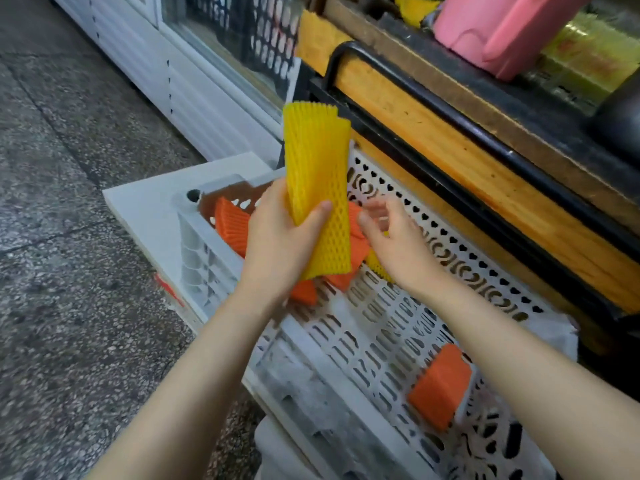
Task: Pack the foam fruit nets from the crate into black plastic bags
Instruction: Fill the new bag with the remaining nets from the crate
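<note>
My left hand [277,237] grips a stack of yellow foam fruit nets [317,174] near its lower end and holds it upright above the white perforated crate [381,306]. My right hand [391,237] hovers just to the right of the stack with fingers loosely spread, holding nothing; whether it touches the nets below is unclear. Orange foam nets [230,225] lie at the crate's far end, partly hidden under my hands. Another orange net [441,386] lies at the crate's near right. A small yellow net [377,266] peeks out under my right wrist. No black bag is in view.
The crate rests on other white crates [287,452] beside a white board [145,209]. A wooden stall [485,157] with a black metal rail [415,98] runs along the right. A pink container [502,32] stands on it. A grey stone floor [69,237] lies to the left.
</note>
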Tool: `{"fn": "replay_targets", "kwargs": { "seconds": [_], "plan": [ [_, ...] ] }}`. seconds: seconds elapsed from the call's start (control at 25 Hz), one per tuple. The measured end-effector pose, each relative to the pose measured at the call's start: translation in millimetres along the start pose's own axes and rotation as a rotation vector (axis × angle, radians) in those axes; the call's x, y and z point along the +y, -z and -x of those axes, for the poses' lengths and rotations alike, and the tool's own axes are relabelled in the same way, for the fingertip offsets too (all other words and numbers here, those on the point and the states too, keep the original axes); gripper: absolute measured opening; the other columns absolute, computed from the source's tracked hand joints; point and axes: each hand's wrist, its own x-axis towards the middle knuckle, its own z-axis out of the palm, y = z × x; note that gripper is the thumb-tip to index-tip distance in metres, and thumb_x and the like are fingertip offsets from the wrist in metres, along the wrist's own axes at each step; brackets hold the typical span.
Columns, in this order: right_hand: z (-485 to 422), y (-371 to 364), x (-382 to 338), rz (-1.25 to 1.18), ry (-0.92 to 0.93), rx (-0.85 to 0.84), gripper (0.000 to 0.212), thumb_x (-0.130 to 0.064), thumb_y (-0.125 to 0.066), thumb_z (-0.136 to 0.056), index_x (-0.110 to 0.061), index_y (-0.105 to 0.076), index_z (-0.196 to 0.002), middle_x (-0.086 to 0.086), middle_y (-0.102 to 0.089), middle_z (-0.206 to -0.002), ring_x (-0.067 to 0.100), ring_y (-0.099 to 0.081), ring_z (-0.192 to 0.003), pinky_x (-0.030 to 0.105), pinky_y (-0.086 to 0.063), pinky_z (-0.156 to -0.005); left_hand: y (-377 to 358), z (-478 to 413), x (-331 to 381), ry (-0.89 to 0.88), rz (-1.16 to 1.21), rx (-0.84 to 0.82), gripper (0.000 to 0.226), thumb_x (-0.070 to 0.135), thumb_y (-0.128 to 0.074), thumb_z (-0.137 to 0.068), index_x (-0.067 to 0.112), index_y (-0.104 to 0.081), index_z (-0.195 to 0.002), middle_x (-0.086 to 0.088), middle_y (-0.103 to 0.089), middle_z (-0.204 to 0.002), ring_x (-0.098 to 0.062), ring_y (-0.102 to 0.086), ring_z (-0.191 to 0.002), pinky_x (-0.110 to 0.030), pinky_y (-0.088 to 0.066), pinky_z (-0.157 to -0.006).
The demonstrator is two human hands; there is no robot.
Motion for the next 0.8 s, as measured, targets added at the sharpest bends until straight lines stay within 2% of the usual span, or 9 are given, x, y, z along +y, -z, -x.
{"fn": "replay_targets", "kwargs": {
  "seconds": [0.04,0.12,0.24,0.32,0.4,0.48,0.6,0.72,0.8],
  "plan": [
    [-8.5,-11.5,10.3,0.057,-0.031,-0.036,0.031,-0.027,-0.051,-0.095,-0.016,-0.043,-0.123,-0.007,-0.052,-0.115,0.007,-0.054,-0.100,0.011,-0.044,-0.077,7.3,-4.7,0.0,-0.001,0.005,0.036,0.019,0.036,-0.059,-0.082,0.028,-0.055,-0.099,0.002,-0.062,-0.100,-0.008,-0.058,-0.090,-0.025,-0.046,-0.075],
    [-23.4,-38.4,32.0,0.167,-0.055,-0.144,0.046,-0.024,-0.060,-0.091,-0.011,-0.041,-0.130,0.003,-0.048,-0.131,0.015,-0.048,-0.117,0.022,-0.041,-0.093,21.8,-12.9,-3.3,0.031,0.026,0.094,0.011,0.033,-0.049,-0.072,0.030,-0.052,-0.082,0.000,-0.060,-0.088,-0.005,-0.055,-0.078,-0.028,-0.043,-0.072],
    [-40.1,-74.1,55.9,0.323,-0.029,-0.265,0.065,-0.030,-0.072,-0.081,-0.013,-0.037,-0.134,0.005,-0.044,-0.136,0.019,-0.040,-0.126,0.030,-0.034,-0.103,36.6,-21.3,-9.7,0.054,0.068,0.112,0.022,0.030,-0.050,-0.071,0.024,-0.058,-0.091,-0.008,-0.063,-0.097,-0.018,-0.059,-0.087,-0.036,-0.047,-0.077],
    [-50.2,-92.0,64.7,0.420,-0.008,-0.283,0.074,-0.033,-0.077,-0.074,-0.015,-0.037,-0.134,0.005,-0.045,-0.133,0.022,-0.040,-0.125,0.037,-0.034,-0.105,43.7,-22.5,-13.2,0.042,0.105,0.106,0.021,0.024,-0.058,-0.078,0.020,-0.061,-0.098,-0.005,-0.066,-0.095,-0.018,-0.062,-0.088,-0.036,-0.050,-0.077],
    [-54.7,-105.5,69.1,0.512,0.048,-0.272,0.072,-0.039,-0.077,-0.071,-0.016,-0.041,-0.130,0.004,-0.048,-0.127,0.023,-0.045,-0.119,0.041,-0.040,-0.100,49.1,-23.3,-14.8,0.028,0.130,0.103,0.014,0.016,-0.061,-0.085,0.019,-0.061,-0.099,-0.001,-0.068,-0.091,-0.013,-0.064,-0.083,-0.035,-0.053,-0.076],
    [-56.0,-110.1,67.5,0.552,0.079,-0.222,0.055,-0.041,-0.069,-0.078,-0.017,-0.046,-0.122,0.004,-0.053,-0.119,0.023,-0.051,-0.109,0.042,-0.046,-0.089,52.4,-25.5,-17.5,0.023,0.143,0.099,0.014,0.018,-0.061,-0.085,0.019,-0.062,-0.098,-0.001,-0.068,-0.091,-0.013,-0.065,-0.083,-0.038,-0.055,-0.077],
    [-50.9,-98.3,62.7,0.553,0.073,-0.204,0.030,-0.040,-0.057,-0.088,-0.020,-0.050,-0.108,0.001,-0.060,-0.101,0.021,-0.059,-0.092,0.039,-0.050,-0.073,54.8,-26.4,-17.5,0.046,0.159,0.115,0.026,0.027,-0.061,-0.079,0.019,-0.062,-0.104,0.001,-0.069,-0.094,-0.012,-0.065,-0.085,-0.039,-0.055,-0.079],
    [-29.6,-74.0,51.4,0.414,0.005,-0.167,0.042,-0.052,-0.053,-0.088,-0.020,-0.046,-0.114,-0.003,-0.062,-0.090,0.015,-0.062,-0.076,0.040,-0.053,-0.066,54.7,-25.9,-17.6,0.052,0.176,0.117,0.036,0.032,-0.059,-0.075,0.019,-0.062,-0.108,0.001,-0.069,-0.098,-0.012,-0.066,-0.088,-0.040,-0.055,-0.081],
    [-10.1,-53.7,40.4,0.257,-0.054,-0.092,0.039,-0.049,-0.051,-0.089,-0.019,-0.044,-0.112,-0.001,-0.060,-0.087,0.015,-0.060,-0.073,0.035,-0.055,-0.066,54.0,-23.8,-18.0,0.057,0.188,0.105,0.037,0.032,-0.059,-0.075,0.019,-0.062,-0.110,0.002,-0.069,-0.099,-0.012,-0.066,-0.089,-0.038,-0.055,-0.079]
  ]
}}
